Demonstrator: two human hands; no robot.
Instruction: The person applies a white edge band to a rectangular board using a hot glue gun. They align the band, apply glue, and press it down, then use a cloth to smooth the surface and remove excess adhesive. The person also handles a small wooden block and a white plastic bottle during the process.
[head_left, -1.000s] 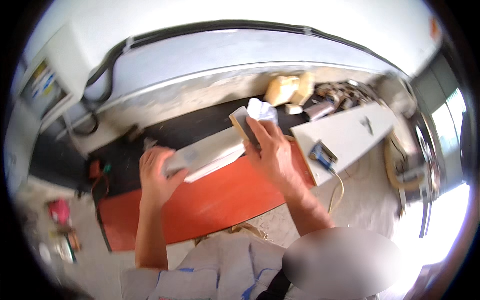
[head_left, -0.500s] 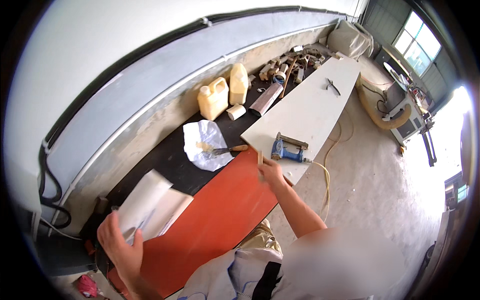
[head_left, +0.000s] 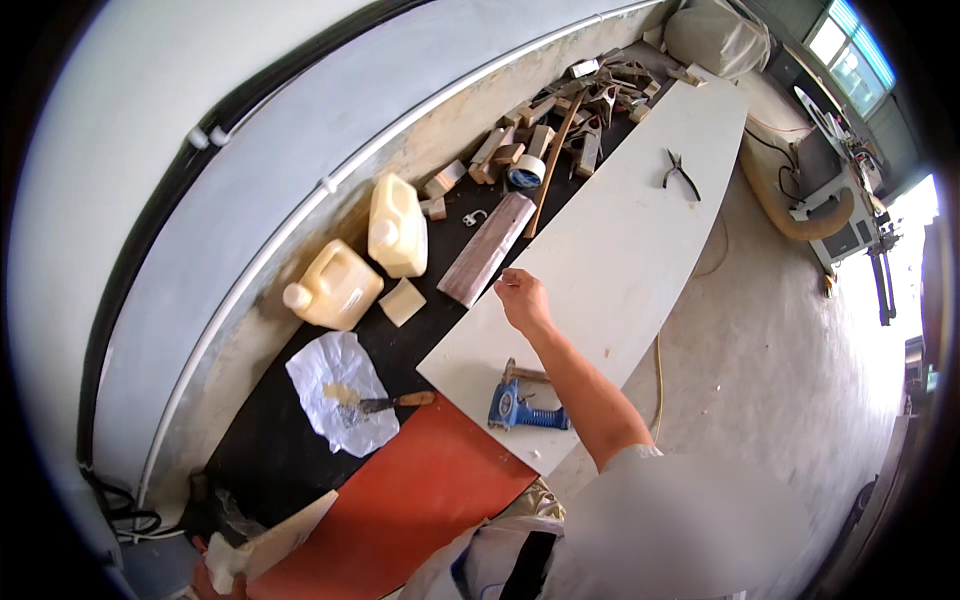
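My right hand point(head_left: 524, 300), its fingers closed in a pinch, is over the near left part of a long white panel point(head_left: 620, 250). Anything between its fingertips is too small to make out. Under that forearm lies a blue nail gun point(head_left: 520, 405). Partly cut off at the lower left, my left hand point(head_left: 218, 583) grips the end of a pale board point(head_left: 295, 532), which stands tilted over the red panel point(head_left: 400, 510). A wood-handled putty knife point(head_left: 398, 402) rests on a crumpled white sheet point(head_left: 335, 385) with yellowish paste on it.
Two cream jugs point(head_left: 340, 285) stand along the wall beside a small pale block point(head_left: 403, 302). A brownish slab point(head_left: 488, 250) lies near the white panel's edge, with many wood offcuts point(head_left: 510, 150) beyond. Pliers point(head_left: 680, 175) lie on the panel. A machine with a hose point(head_left: 800, 222) stands at right.
My right hand has moved forward from beside the nail gun to farther over the white panel; the strip it held no longer shows. My left hand and its board have dropped toward the lower edge.
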